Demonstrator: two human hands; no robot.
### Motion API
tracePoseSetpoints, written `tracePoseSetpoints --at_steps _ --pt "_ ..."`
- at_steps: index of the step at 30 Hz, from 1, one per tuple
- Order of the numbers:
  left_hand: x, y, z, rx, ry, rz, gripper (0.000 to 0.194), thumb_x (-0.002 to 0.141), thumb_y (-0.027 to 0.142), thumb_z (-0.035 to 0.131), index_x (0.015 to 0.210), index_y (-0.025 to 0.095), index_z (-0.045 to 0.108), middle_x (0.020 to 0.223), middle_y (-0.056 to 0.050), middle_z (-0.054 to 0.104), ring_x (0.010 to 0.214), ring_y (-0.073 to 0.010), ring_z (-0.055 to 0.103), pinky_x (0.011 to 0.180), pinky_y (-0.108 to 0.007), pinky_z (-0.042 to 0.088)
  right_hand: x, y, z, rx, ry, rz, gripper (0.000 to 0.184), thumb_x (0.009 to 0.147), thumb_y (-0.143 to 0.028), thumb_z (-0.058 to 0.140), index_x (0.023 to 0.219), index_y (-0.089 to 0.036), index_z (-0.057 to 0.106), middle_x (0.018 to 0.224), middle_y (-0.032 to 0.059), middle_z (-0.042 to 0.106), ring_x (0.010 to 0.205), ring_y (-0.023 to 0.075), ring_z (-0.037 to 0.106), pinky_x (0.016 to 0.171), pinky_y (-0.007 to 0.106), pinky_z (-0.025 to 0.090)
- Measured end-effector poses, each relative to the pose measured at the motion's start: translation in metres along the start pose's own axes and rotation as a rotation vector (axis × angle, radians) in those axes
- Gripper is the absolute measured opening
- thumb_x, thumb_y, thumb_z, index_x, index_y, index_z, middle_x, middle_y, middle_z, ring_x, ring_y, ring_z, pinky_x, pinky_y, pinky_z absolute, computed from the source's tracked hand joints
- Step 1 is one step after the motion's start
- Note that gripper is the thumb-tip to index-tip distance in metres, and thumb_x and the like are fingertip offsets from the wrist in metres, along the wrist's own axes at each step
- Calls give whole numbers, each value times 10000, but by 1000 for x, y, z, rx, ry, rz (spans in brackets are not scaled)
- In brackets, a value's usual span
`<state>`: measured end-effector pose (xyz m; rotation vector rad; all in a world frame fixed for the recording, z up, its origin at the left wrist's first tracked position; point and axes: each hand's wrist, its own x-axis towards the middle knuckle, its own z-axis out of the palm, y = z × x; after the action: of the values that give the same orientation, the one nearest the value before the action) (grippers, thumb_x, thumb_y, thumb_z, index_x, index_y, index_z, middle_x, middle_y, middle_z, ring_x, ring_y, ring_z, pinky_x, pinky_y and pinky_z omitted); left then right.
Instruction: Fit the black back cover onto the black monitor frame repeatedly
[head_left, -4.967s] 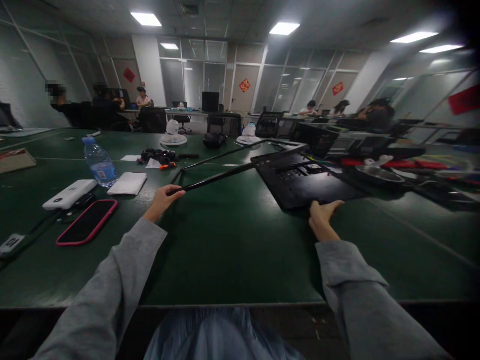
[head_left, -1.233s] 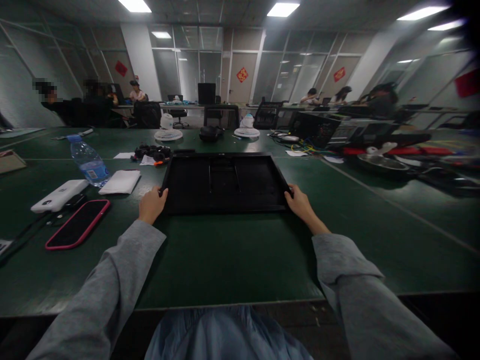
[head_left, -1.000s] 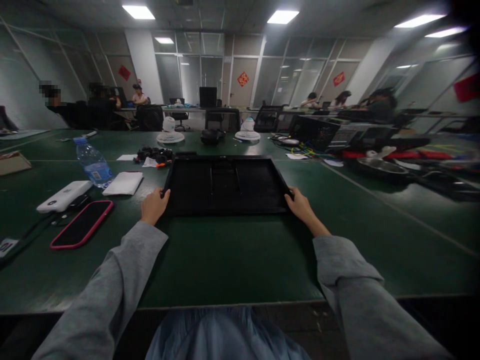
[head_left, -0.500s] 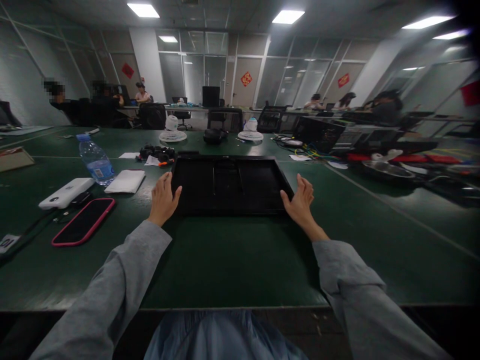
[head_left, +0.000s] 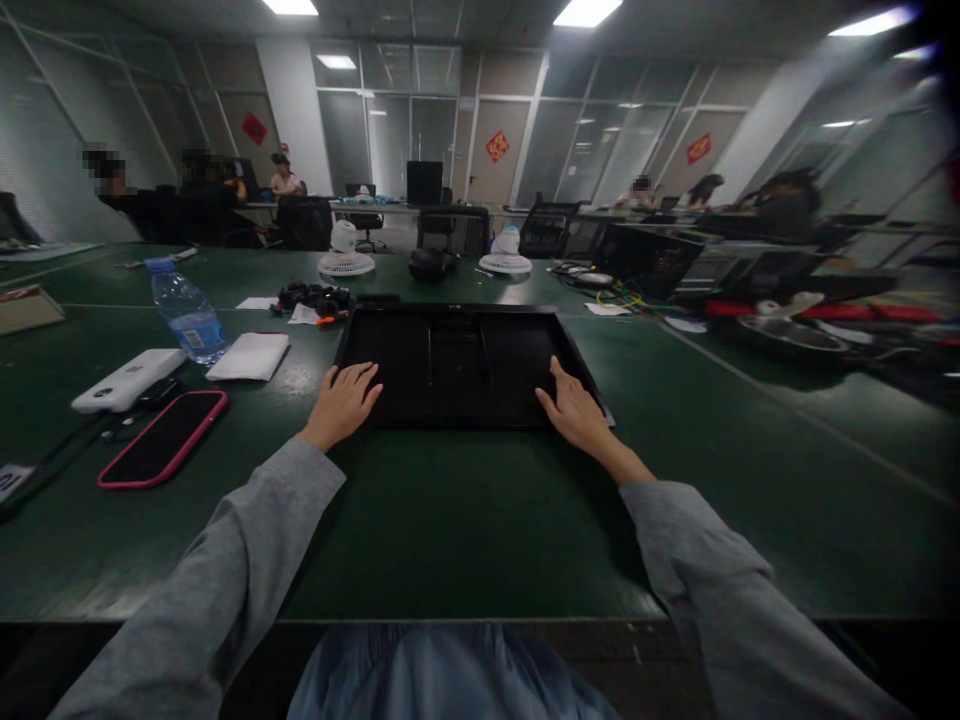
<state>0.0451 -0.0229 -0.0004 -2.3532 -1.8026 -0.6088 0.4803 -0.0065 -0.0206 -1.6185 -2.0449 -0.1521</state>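
Note:
A shallow black rectangular tray-like panel point(head_left: 405, 405) with a raised rim lies flat on the green table point(head_left: 480, 530) in front of me. Two thin upright bars or lines show near its middle. My left hand point(head_left: 342, 405) is over its near left corner, fingers stretched out and thumb apart. Over the near right corner is my right hand point(head_left: 576, 410), with its thumb spread and fingers extended. Neither hand is closed on anything. Whether the fingertips touch the panel, I cannot tell.
Left of the panel are a phone in a pink case point(head_left: 163, 440), a white power bank point(head_left: 129, 380), a folded white paper point(head_left: 248, 357) and a tilted-looking water bottle point(head_left: 187, 312). Two white fans point(head_left: 346, 255) stand behind. A metal pan point(head_left: 791, 340) and cables lie to the right.
Both hands have moved inward, from beside the panel's left and right edges to over its near corners. The panel looks about where it was; the view has shifted slightly.

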Motion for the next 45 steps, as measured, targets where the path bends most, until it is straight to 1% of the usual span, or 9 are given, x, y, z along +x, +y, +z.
tracePoseSetpoints --at_steps 6,12,18,22,25,28,32,42,45 --pt "-2 1 -1 -39 139 -9 741 1039 490 386 1670 175 158 1703 -173 275 1552 -284 309 1236 -500 275 0 -2 -2 36 31 5 906 1018 -530 343 1660 -87 -119 1470 243 569 1343 385 562 1014 601 516" --pt "-4 1 0 -26 176 -21 757 1039 489 382 1678 189 107 1721 -176 223 1578 -288 257 1258 -546 196 -1 -2 -2 88 48 18 955 1012 -517 379 1640 -80 -193 1469 243 572 1346 378 570 1027 603 512" --pt "-1 1 -3 -61 24 -40 715 1050 414 382 1676 192 117 1534 -144 560 1426 -253 513 1255 -519 203 0 2 0 -3 1 -16 578 1031 -453 345 1530 -204 497 1504 175 554 1400 355 509 1096 600 469" --pt "1 -1 -3 -49 17 -42 677 1046 391 393 1660 172 206 1519 -152 574 1425 -261 512 1254 -519 199 -1 3 1 -23 -2 -25 531 1035 -443 342 1424 -191 601 1541 171 510 1437 349 464 1132 585 443" --pt "0 -1 -2 -51 23 -29 669 1048 383 388 1656 169 210 1515 -158 575 1424 -262 515 1253 -523 200 -1 1 0 -30 53 -32 601 1024 -446 370 1536 -151 475 1638 190 372 1518 358 347 1187 588 374" --pt "-1 0 -1 -77 72 -32 723 1045 388 394 1670 166 108 1604 -192 460 1409 -259 537 1240 -507 235 -1 0 -1 -1 110 -45 798 1012 -452 390 1673 -106 107 1673 218 292 1542 343 309 1199 584 360" --pt "-2 1 -1 -113 114 -34 798 1040 392 393 1669 187 -52 1690 -232 270 1372 -252 577 1225 -496 266 -1 -1 -2 53 86 -52 896 1017 -454 368 1653 -80 -140 1550 237 489 1419 341 502 1120 578 457" --pt "-3 -3 2 -82 111 -18 733 997 181 305 1679 184 37 1718 -190 214 1376 -235 571 1212 -473 284 -2 -5 -4 117 78 -9 930 1012 -458 368 1632 -42 -186 1444 237 596 1283 382 621 1025 585 524" --pt "-3 -5 2 -63 89 -11 744 969 134 312 1676 162 81 1689 -178 311 1401 -230 543 1221 -473 273 -1 -3 -4 89 60 -14 804 1014 -435 366 1668 -74 68 1458 226 588 1295 371 613 1050 586 506"
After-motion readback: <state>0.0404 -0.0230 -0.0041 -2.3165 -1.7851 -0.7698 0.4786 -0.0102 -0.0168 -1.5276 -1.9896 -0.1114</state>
